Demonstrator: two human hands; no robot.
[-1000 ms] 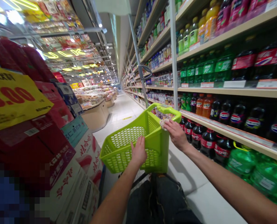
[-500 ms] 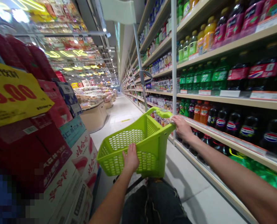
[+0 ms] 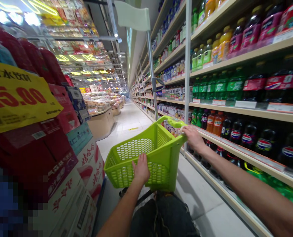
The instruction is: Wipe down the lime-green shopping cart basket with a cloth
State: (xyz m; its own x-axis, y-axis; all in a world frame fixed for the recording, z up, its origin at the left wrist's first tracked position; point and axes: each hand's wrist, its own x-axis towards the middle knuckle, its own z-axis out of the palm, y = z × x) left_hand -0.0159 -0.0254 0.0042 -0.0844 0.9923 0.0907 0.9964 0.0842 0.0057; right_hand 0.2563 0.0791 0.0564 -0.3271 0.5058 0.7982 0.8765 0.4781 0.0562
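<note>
- Green plastic basket (image 3: 141, 154) sits dead centre in the aisle, tilted, its open top facing 10 o'clock.
- Left hand (image 3: 140, 169) is at the basket's 6 o'clock, fingers curled over the near rim, gripping it.
- Right hand (image 3: 193, 138) is at the basket's 3 o'clock, closed on the end of the handle (image 3: 174, 123).
- Shelves (image 3: 247, 112) of soda bottles run from 12 to 4 o'clock.
- Red boxes (image 3: 37, 148) under a yellow price sign (image 3: 17, 98) stand at 9 o'clock.

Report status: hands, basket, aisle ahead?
Left hand grips the green basket near rim. Right hand on its handle. Basket looks empty. Aisle floor ahead unobstructed.
</note>
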